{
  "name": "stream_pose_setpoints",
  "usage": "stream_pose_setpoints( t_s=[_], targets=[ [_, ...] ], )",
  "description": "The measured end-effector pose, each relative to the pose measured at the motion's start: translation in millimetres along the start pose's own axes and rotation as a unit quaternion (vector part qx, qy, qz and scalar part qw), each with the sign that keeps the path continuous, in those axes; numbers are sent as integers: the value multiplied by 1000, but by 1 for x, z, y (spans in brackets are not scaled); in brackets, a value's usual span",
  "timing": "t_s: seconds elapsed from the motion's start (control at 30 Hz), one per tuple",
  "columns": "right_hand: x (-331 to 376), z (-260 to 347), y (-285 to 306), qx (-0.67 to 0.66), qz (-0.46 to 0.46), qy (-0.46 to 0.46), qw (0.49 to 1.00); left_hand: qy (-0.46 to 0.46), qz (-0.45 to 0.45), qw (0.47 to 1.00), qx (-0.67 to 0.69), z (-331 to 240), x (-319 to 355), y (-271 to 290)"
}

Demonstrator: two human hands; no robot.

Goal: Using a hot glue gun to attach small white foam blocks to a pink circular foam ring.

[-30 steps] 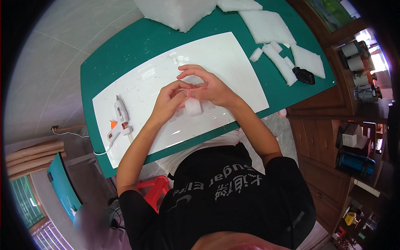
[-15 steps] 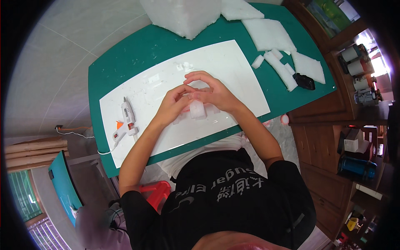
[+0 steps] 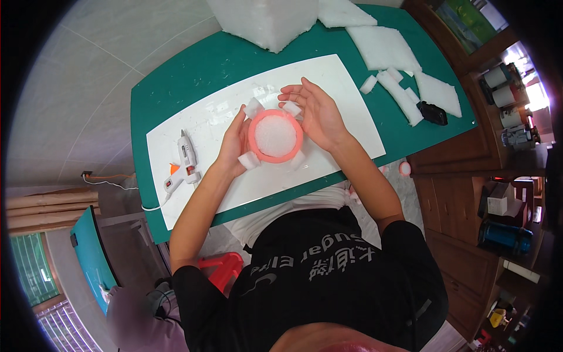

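Over the white board lies a pink foam ring with a white foam disc in its middle. Several small white foam blocks stick out around its rim, one of them at the upper left. My left hand holds the left side of the ring, its fingers partly hidden along the edge. My right hand is at the upper right with fingers apart, close to another white block; whether it touches is hard to tell. The ring's face is turned up toward me.
A white hot glue gun lies left on the white board. Atop the green table stand a big white foam block, flat foam sheets, foam strips and a black object. A red stool is below.
The piece has tipped so the pink ring and white disc now face up. My right hand has moved off to the right and spread its fingers; my left hand stays at the left side.
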State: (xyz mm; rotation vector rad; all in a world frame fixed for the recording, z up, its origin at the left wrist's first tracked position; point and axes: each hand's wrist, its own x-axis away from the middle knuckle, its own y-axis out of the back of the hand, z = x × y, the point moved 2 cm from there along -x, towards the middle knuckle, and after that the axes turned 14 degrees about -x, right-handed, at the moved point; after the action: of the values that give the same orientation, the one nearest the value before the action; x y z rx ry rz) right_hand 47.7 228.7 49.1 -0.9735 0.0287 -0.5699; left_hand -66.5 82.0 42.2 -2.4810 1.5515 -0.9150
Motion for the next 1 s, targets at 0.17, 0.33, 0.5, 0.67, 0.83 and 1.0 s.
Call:
stream_pose_setpoints(
  t_s=[0.17, 0.33, 0.5, 0.67, 0.83, 1.0],
  targets=[
    [9, -5, 3, 24, 17, -21, 999, -9, -10, 1000, 0, 4, 5, 8],
    [21, -11, 24, -6, 78, -49, 996, -81, 35, 995, 39, -7, 14, 5],
    [30, -15, 37, -83, 156, -92, 980, -105, 112, 986, 68, -8, 21, -5],
    [38, -5, 30, 7, 111, -102, 988, -89, 127, 987, 30, 0, 16, 1],
    [59, 5, 43, -15, 62, -125, 990, -116, -7, 984, -136, -4, 20, 32],
    [128, 62, 126, 291, 6, 238, 927, -197, -52, 970, -136, -17, 31, 62]
  ],
)
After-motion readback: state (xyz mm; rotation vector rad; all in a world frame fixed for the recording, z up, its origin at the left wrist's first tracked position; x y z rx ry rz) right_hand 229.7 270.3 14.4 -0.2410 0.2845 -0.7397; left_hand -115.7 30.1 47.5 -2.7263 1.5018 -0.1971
